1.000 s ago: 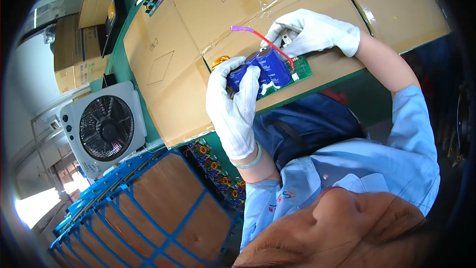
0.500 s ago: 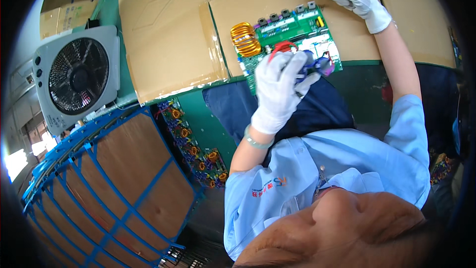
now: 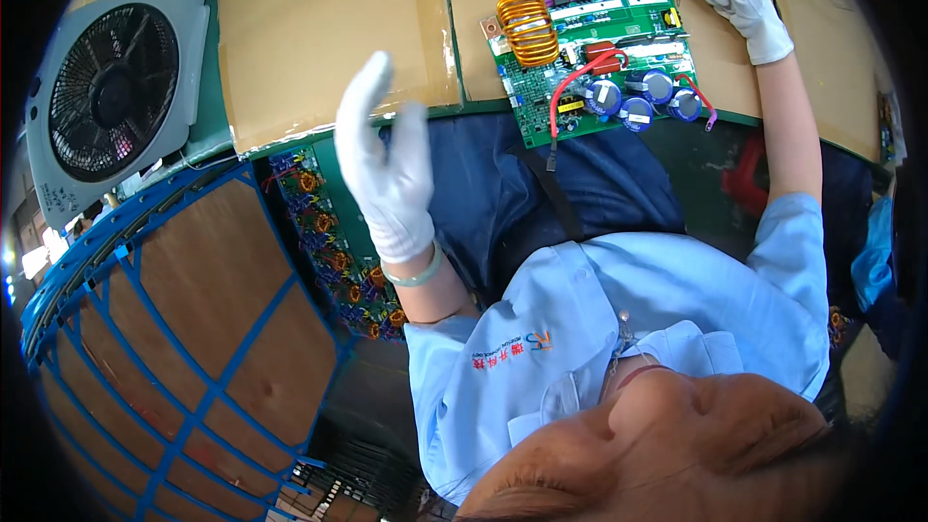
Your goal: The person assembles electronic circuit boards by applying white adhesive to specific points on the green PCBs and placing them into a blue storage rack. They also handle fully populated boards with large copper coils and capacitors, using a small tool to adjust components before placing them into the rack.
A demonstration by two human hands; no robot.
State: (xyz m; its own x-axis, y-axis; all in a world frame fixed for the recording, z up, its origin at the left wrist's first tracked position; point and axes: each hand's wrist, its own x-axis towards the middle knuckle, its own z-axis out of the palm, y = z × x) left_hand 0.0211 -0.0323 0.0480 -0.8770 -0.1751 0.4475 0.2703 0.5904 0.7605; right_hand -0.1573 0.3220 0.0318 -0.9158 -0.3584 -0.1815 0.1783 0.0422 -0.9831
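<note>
A green circuit board [image 3: 541, 87] lies on the cardboard at the near edge of the bench, its lower edge overhanging. It carries a copper-wound coil [image 3: 528, 29], several blue capacitors [image 3: 657, 87], a red wire lead [image 3: 572, 77] and black transistors along its far edge. My left hand [image 3: 387, 169], in a white glove, is raised left of the board, touching nothing, fingers apart and slightly blurred. My right hand [image 3: 735, 0], also gloved, is beyond the board's far right corner, fingers curled. Something pale is beside its fingers at the upper picture edge, cut off from view.
A grey box fan [image 3: 116, 87] stands at the left. Below it is a blue-framed rack [image 3: 193, 329] with brown panels. Several boards with coils [image 3: 333, 242] are stacked between the rack and me. Taped cardboard [image 3: 338, 58] covers the bench.
My left hand has left the board and swung left, its fingers spreading. The board's capacitors and red lead are now uncovered. My right hand stays near the far edge; the view has shifted.
</note>
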